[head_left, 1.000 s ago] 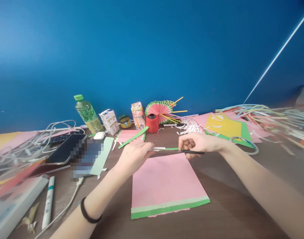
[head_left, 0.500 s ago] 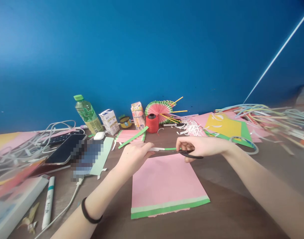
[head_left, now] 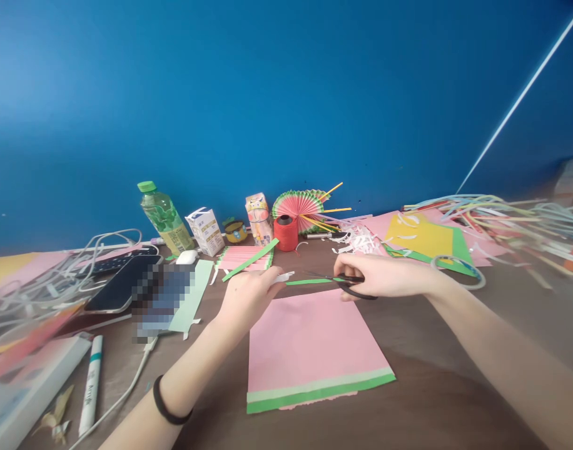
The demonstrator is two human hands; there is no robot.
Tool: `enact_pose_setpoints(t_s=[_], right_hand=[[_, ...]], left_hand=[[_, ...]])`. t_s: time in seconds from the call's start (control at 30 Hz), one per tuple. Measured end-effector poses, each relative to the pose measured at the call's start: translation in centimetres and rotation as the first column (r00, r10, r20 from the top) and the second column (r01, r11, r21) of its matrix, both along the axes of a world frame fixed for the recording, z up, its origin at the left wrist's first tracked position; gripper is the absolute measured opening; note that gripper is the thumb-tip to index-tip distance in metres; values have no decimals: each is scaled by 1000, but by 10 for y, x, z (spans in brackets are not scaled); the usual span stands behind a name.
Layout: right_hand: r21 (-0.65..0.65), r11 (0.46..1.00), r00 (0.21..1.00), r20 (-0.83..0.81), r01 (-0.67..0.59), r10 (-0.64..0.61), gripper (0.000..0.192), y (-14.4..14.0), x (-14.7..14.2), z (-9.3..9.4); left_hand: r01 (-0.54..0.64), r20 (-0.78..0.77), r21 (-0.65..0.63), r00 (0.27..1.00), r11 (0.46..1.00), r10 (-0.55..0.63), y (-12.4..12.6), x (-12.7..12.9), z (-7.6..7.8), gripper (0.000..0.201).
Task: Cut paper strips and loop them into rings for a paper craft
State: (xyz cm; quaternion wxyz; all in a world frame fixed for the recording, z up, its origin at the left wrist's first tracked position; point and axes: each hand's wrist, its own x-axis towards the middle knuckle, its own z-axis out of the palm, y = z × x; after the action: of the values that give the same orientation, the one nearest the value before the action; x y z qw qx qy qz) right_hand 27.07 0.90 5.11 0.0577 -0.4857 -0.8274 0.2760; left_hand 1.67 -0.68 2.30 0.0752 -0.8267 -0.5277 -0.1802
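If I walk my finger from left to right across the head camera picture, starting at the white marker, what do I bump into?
White marker → green bottle → white carton → left hand → red spool → right hand → yellow sheet.

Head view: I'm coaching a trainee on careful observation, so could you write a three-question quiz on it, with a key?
1. Which hand holds the scissors?

2. True or false: the green border runs along the near edge of the pink sheet.

3. What stands in front of the pleated fan?
A) green-capped bottle
B) red spool
C) white marker

Key: 1. The right hand. 2. True. 3. B.
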Motion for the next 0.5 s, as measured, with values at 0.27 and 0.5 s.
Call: enact_pose_setpoints(t_s=[0.27,0.5], right_hand=[[219,935,943,118,280,-310,29,39,25,-27],[280,927,910,262,248,-322,40,61,42,-55]], left_hand=[[156,568,-443,811,883,142,-1,-6,18,30],[281,749,-515,607,810,265,3,-11,25,28]])
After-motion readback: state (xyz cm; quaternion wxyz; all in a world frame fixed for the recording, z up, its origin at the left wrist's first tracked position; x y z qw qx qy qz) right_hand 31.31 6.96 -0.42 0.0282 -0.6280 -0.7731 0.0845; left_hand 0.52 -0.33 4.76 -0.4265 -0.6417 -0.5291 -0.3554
